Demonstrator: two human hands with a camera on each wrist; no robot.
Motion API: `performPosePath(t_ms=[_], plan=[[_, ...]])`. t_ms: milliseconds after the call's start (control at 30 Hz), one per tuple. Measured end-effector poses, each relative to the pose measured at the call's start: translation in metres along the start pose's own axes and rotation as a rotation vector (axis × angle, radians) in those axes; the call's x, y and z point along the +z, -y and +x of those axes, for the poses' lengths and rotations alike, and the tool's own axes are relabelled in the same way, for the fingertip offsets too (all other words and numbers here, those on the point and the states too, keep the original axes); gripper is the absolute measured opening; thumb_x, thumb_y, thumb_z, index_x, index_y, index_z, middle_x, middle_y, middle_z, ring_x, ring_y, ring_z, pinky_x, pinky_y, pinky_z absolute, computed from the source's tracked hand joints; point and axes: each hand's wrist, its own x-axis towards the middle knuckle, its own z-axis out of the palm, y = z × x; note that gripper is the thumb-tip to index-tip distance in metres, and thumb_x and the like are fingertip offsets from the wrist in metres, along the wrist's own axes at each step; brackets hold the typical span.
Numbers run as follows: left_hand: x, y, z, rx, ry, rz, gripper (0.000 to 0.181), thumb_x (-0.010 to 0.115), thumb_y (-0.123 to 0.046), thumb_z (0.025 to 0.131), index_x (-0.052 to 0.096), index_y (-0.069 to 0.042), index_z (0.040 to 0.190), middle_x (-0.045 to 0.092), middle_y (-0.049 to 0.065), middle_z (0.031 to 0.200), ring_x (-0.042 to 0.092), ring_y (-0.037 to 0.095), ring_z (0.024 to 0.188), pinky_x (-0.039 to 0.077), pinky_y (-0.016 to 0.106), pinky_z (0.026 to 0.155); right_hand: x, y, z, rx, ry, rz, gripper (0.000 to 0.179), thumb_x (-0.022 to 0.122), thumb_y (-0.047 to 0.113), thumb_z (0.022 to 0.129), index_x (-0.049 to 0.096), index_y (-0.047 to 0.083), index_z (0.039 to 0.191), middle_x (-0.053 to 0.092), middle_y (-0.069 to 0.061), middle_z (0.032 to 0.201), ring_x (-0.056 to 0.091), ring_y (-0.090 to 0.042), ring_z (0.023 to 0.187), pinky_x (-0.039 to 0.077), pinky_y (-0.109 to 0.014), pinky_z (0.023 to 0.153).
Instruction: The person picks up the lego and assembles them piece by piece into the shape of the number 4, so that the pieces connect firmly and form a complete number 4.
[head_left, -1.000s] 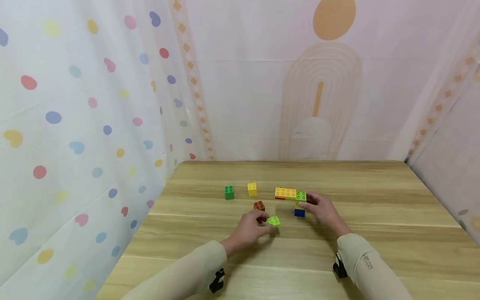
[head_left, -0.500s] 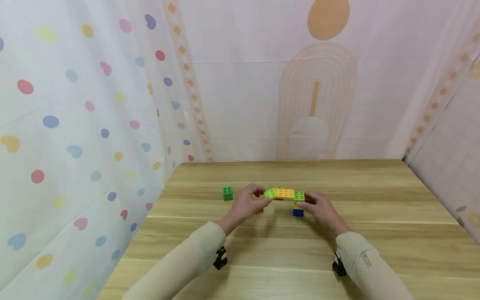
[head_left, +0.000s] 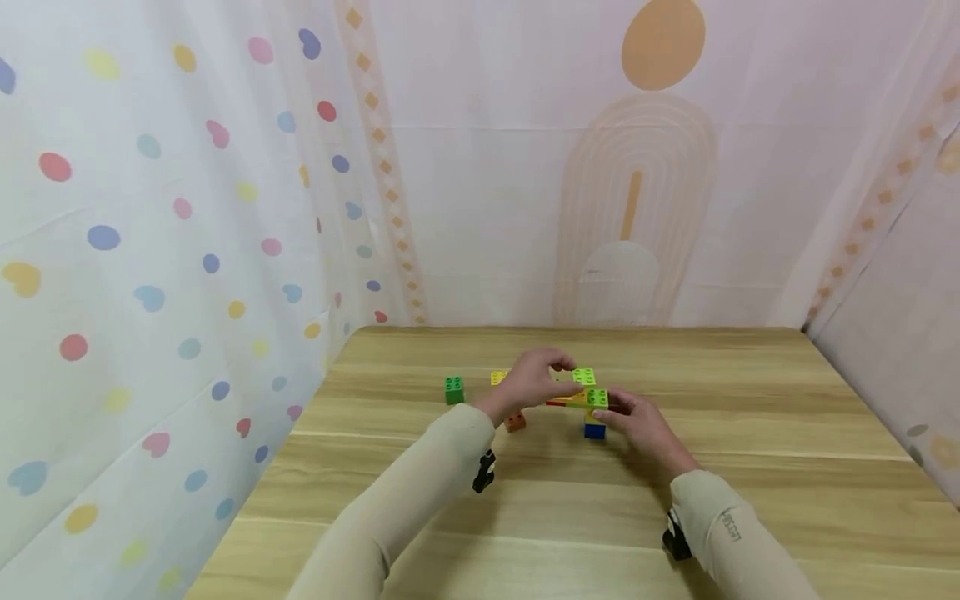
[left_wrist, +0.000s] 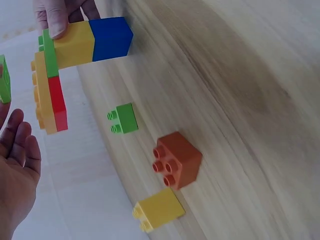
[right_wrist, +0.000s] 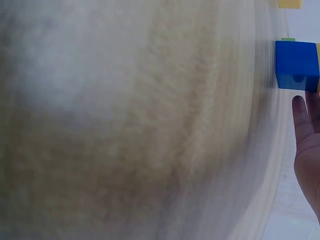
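Between the left hand's [head_left: 534,380] thumb and fingers is a lime-green four-stud toy brick [head_left: 583,377], raised just above the built piece. At the left edge of the left wrist view the same lime brick [left_wrist: 4,80] shows partly. The right hand [head_left: 641,423] grips the built piece near its yellow brick [left_wrist: 74,44]. That piece has a blue brick [head_left: 595,430] at the bottom, yellow above it, then a green flat brick [head_left: 597,397] on top. From the green one an orange-yellow flat brick [left_wrist: 45,92] sticks out sideways, with a red one [left_wrist: 58,104] under it.
On the wooden table [head_left: 600,517] lie a dark green brick [head_left: 453,390], a yellow brick [head_left: 498,377] partly behind the left hand, and a brown brick [head_left: 515,422]. The left wrist view also has a light green brick [left_wrist: 125,118]. Patterned curtains [head_left: 480,208] surround the table.
The left hand has carried the lime brick from the table up and to the right, past the orange-yellow end, to above the built piece. The right hand keeps its hold.
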Motion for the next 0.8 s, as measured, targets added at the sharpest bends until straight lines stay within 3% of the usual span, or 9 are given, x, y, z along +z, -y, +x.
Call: performPosePath(t_ms=[200, 367, 467, 667, 800], plan=[[0.009, -0.002, 0.009, 0.014, 0.049, -0.002, 0.029, 0.077, -0.031, 0.088, 0.072, -0.012, 0.11, 0.068, 0.004, 0.113, 0.056, 0.012, 0.101, 0.047, 0.03, 0.088, 0.001, 0.001, -0.003, -0.014, -0.007, -0.009, 0.044, 0.068, 0.023, 0.096, 0.059, 0.002, 0.134, 0.064, -0.015, 0.126, 0.059, -0.03, 0.116, 0.045, -0.048, 0.099], [0.013, -0.001, 0.012, -0.011, 0.079, -0.006, 0.029, 0.077, -0.03, 0.088, 0.071, -0.011, 0.11, 0.067, 0.008, 0.115, 0.058, 0.022, 0.106, 0.047, 0.03, 0.086, 0.003, 0.002, -0.005, -0.033, -0.009, 0.01, 0.046, 0.068, 0.021, 0.096, 0.058, 0.001, 0.136, 0.064, -0.016, 0.126, 0.06, -0.03, 0.116, 0.046, -0.048, 0.099], [0.015, 0.0, 0.012, -0.029, 0.085, -0.007, 0.028, 0.077, -0.028, 0.088, 0.07, -0.011, 0.109, 0.066, 0.005, 0.111, 0.059, 0.022, 0.105, 0.048, 0.028, 0.083, 0.004, 0.006, -0.007, -0.045, 0.0, 0.02, 0.045, 0.067, 0.018, 0.096, 0.057, -0.001, 0.136, 0.064, -0.018, 0.126, 0.061, -0.03, 0.114, 0.047, -0.047, 0.096], [0.019, 0.0, 0.009, -0.062, 0.097, -0.031, 0.029, 0.078, -0.025, 0.088, 0.07, -0.009, 0.111, 0.064, -0.004, 0.102, 0.057, 0.01, 0.092, 0.05, 0.024, 0.074, 0.005, 0.005, -0.007, -0.021, 0.015, 0.026, 0.046, 0.066, 0.019, 0.097, 0.055, 0.001, 0.139, 0.062, -0.017, 0.129, 0.06, -0.029, 0.116, 0.047, -0.047, 0.097], [0.019, -0.001, 0.009, -0.053, 0.099, -0.02, 0.03, 0.077, -0.025, 0.089, 0.07, -0.009, 0.112, 0.064, -0.005, 0.1, 0.056, 0.009, 0.089, 0.048, 0.024, 0.077, 0.005, 0.001, -0.005, -0.012, 0.015, 0.037, 0.049, 0.068, 0.024, 0.096, 0.056, 0.004, 0.14, 0.063, -0.014, 0.129, 0.059, -0.028, 0.117, 0.046, -0.047, 0.098]])
